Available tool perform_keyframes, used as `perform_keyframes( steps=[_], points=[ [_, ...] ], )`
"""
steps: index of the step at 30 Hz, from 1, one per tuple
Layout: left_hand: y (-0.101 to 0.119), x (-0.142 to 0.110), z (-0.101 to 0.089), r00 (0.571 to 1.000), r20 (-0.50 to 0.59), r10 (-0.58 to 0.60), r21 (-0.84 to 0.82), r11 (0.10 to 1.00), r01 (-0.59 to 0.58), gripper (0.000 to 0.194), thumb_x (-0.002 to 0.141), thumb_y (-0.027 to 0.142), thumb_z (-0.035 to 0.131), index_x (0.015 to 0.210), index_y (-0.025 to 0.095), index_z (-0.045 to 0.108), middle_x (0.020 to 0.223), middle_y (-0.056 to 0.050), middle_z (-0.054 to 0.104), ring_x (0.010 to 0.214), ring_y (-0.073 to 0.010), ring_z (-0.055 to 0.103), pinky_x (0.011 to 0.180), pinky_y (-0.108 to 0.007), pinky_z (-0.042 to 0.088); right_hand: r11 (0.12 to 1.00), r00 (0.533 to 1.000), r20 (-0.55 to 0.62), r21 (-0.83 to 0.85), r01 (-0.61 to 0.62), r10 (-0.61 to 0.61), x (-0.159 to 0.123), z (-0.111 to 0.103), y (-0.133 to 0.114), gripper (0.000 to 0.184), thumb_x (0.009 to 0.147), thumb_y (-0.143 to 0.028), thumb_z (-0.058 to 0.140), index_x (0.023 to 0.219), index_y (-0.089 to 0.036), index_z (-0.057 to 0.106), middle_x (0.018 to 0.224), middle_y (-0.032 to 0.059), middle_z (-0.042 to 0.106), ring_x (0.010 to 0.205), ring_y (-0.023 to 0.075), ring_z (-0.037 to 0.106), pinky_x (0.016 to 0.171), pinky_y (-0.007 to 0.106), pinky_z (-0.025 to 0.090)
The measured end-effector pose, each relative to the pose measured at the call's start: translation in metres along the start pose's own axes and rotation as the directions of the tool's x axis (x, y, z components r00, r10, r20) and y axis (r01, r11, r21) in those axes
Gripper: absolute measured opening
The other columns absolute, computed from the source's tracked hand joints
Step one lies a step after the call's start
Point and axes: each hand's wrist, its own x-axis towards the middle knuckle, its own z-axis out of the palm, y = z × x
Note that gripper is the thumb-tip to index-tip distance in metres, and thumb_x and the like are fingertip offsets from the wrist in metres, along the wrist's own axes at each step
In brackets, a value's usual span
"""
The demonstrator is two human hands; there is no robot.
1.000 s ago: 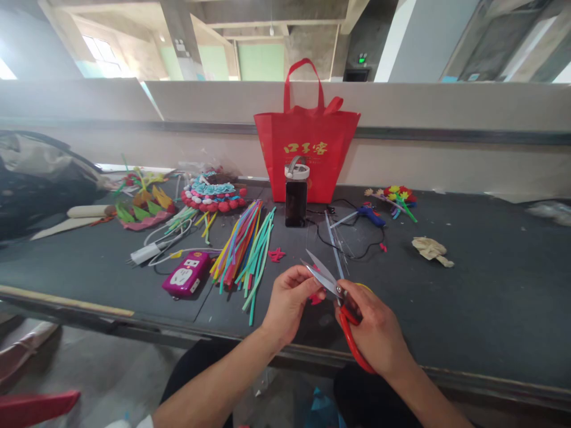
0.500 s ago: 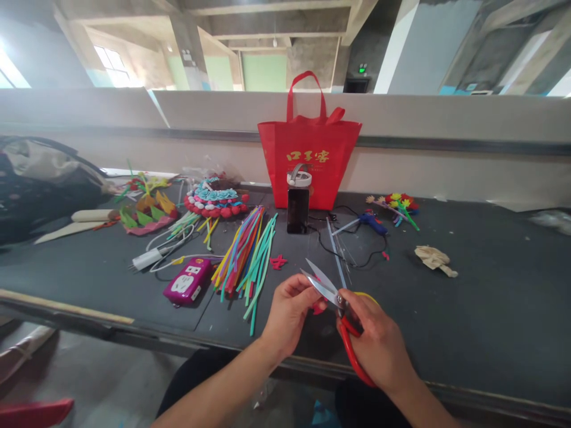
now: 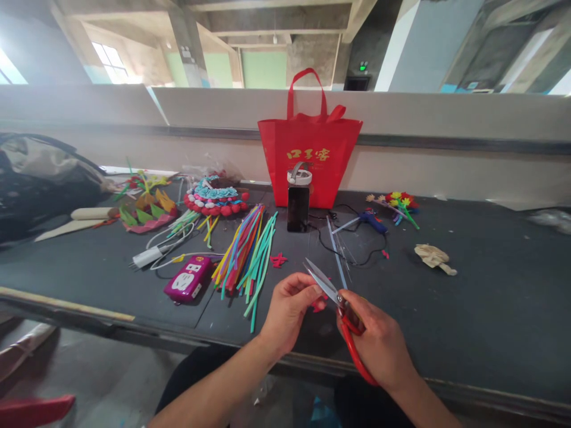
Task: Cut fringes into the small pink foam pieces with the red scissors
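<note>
Squeezing scissors (image 3: 324,284), right hand (image 3: 377,333) has nearly closed them.

Red bag (image 3: 285,134), beyond left hand (image 3: 288,312) and right hand (image 3: 379,336): large gold characters (image 3: 307,155), "口子", third one unclear; smaller line (image 3: 314,168) beneath, illegible. Green lit sign (image 3: 363,66), far beyond hands: wording too small to read.
</note>
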Motion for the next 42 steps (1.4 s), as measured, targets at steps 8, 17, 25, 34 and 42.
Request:
perform_keyframes(
  steps=[8, 17, 25, 34, 42],
  points=[
    [-0.001, 0.001, 0.000, 1.000, 0.001, 0.001, 0.015, 1.000, -0.001, 0.016, 0.070, 0.020, 0.077, 0.073, 0.012, 0.064, 0.069, -0.003, 0.066, 0.058, -0.0115, 0.057, 0.060, -0.026, 0.043, 1.000, 1.000, 0.018, -0.029, 0.008, -0.007, 0.002, 0.000, 0.002, 0.039, 0.082, -0.017, 0.054, 0.121, -0.024, 0.055, 0.103, 0.0045, 0.067, 0.093, 0.0213, 0.064, 0.078, 0.034, 0.053],
    [-0.001, 0.001, 0.000, 1.000, 0.006, 0.004, 0.003, 1.000, -0.004, 0.015, 0.071, 0.019, 0.077, 0.072, 0.014, 0.063, 0.067, -0.001, 0.066, 0.056, -0.0104, 0.057, 0.062, -0.026, 0.044, 1.000, 1.000, 0.006, 0.015, -0.003, 0.003, -0.001, -0.001, 0.003, 0.039, 0.083, -0.015, 0.052, 0.121, -0.023, 0.058, 0.099, 0.0037, 0.070, 0.075, 0.0164, 0.065, 0.071, 0.029, 0.053],
    [0.000, 0.000, 0.000, 1.000, 0.012, 0.000, -0.017, 1.000, 0.001, 0.013, 0.071, 0.019, 0.076, 0.073, 0.013, 0.064, 0.069, -0.002, 0.066, 0.057, -0.0105, 0.056, 0.061, -0.027, 0.043, 1.000, 1.000, 0.006, -0.007, -0.004, 0.004, 0.002, 0.000, 0.000, 0.037, 0.083, -0.019, 0.055, 0.119, -0.027, 0.056, 0.103, 0.0026, 0.068, 0.087, 0.0179, 0.066, 0.075, 0.029, 0.052],
    [-0.001, 0.001, -0.001, 1.000, -0.002, -0.009, -0.018, 1.000, 0.009, 0.014, 0.071, 0.019, 0.076, 0.072, 0.014, 0.063, 0.065, -0.001, 0.064, 0.056, -0.0110, 0.056, 0.061, -0.027, 0.043, 1.000, 1.000, 0.008, -0.026, -0.018, 0.018, 0.000, -0.001, 0.003, 0.038, 0.082, -0.018, 0.053, 0.119, -0.024, 0.059, 0.096, 0.0028, 0.069, 0.073, 0.0160, 0.064, 0.069, 0.029, 0.052],
    [0.000, 0.001, -0.002, 0.999, 0.006, -0.045, -0.024, 0.999, 0.045, 0.013, 0.071, 0.020, 0.077, 0.077, 0.014, 0.067, 0.069, -0.001, 0.065, 0.058, -0.0109, 0.057, 0.061, -0.026, 0.042, 0.948, 0.980, 0.071, 0.252, -0.197, 0.185, 0.005, -0.008, -0.010, 0.025, 0.084, -0.030, 0.058, 0.107, -0.023, 0.064, 0.069, -0.0022, 0.065, 0.056, 0.0124, 0.059, 0.058, 0.023, 0.048]
  ],
)
